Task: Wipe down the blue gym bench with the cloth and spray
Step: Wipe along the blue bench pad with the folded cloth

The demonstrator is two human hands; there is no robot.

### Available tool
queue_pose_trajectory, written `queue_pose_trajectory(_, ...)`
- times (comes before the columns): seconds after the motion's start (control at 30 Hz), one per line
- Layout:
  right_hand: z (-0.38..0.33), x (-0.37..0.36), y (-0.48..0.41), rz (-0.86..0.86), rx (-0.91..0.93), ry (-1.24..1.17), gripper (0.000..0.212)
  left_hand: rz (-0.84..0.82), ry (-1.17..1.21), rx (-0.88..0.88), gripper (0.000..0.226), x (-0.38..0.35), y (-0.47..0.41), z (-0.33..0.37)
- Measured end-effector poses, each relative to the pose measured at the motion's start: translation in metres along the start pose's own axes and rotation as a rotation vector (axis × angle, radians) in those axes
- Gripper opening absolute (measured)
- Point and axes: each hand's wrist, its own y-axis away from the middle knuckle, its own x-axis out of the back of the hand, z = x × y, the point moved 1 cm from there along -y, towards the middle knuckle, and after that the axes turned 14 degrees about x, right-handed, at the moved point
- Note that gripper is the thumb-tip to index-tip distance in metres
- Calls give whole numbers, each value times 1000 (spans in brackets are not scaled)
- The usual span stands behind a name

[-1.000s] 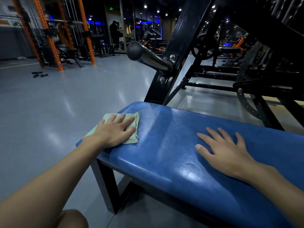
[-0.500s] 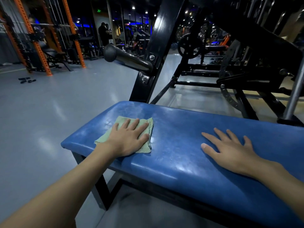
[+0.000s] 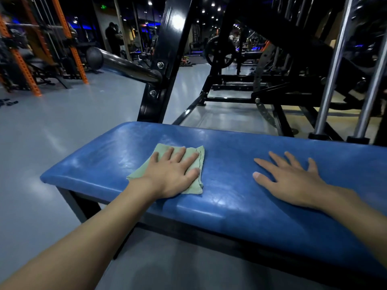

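Observation:
The blue gym bench [image 3: 230,181] runs across the middle of the head view, its padded top shiny. A folded pale green cloth [image 3: 146,167] lies on its left part. My left hand [image 3: 171,174] presses flat on the cloth, fingers straight and spread. My right hand [image 3: 291,181] rests flat on the bare pad further right, fingers spread, holding nothing. No spray bottle is in view.
A black machine upright [image 3: 165,65] with a padded roller bar [image 3: 121,63] stands just behind the bench. Black frames and chrome guide rods [image 3: 335,68] fill the right back. Orange racks [image 3: 23,68] stand far left across the grey floor [image 3: 52,132]. A person [image 3: 113,38] stands far off.
My left hand has slid the cloth to the right along the pad, away from the bench's left end. My right hand stays flat on the pad.

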Motion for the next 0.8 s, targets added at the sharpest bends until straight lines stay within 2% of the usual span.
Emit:
queue_pose_trajectory(0.3, 19, -1, 13, 57, 57, -90, 58, 1, 33, -64, 60, -3, 19, 62)
queue_pose_trajectory(0.53, 38, -1, 44, 117, 13, -134, 52, -45, 67, -147, 60, 2, 28, 116)
queue_pose_trajectory(0.63, 18, 11, 32, 302, 20, -140, 48, -10, 151, -178, 56, 11, 28, 100)
queue_pose_trajectory(0.7, -8, 21, 13, 402, 85, -214, 44, 40, 172, -137, 56, 18, 27, 73)
queue_pose_trajectory(0.8, -59, 24, -22, 385, 187, -385, 45, 46, 127, -52, 56, 22, 26, 27)
